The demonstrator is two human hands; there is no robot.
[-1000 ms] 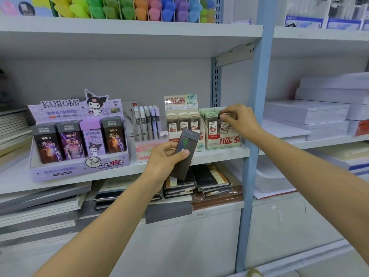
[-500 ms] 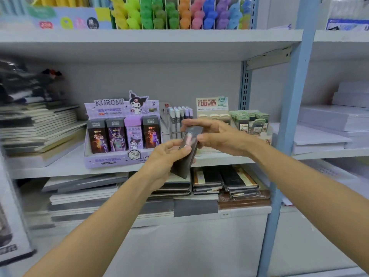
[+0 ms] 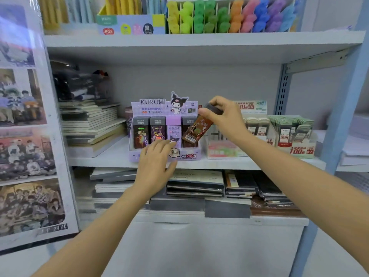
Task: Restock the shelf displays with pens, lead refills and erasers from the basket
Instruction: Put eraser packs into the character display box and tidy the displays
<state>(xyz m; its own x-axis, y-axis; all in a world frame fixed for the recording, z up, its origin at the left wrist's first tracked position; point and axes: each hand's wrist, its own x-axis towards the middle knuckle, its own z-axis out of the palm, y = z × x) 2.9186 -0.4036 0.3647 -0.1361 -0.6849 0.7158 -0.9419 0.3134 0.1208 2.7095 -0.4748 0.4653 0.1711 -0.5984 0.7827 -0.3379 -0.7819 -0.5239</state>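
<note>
A purple Kuromi display box [image 3: 165, 105] stands on the middle shelf [image 3: 111, 156] with several lead refill cases upright in it. My right hand [image 3: 223, 114] grips the grey cap of a dark brown lead refill case [image 3: 196, 128] and holds it tilted over the box's right end. My left hand [image 3: 154, 164] lies with straight fingers on the front of the display box, fingertips touching the refill cases in its front row. The basket is out of view.
To the right on the same shelf stand a pen display [image 3: 221, 150] and green-and-white lead refill displays [image 3: 293, 134]. Stacked notebooks [image 3: 91, 126] lie at the left. Coloured pens [image 3: 229, 17] fill the top shelf. A blue upright [image 3: 343, 116] borders the bay.
The refill case passed from my left hand to my right, which carried it over the Kuromi box. My left hand let go and moved onto the box's front. The view shifted left.
</note>
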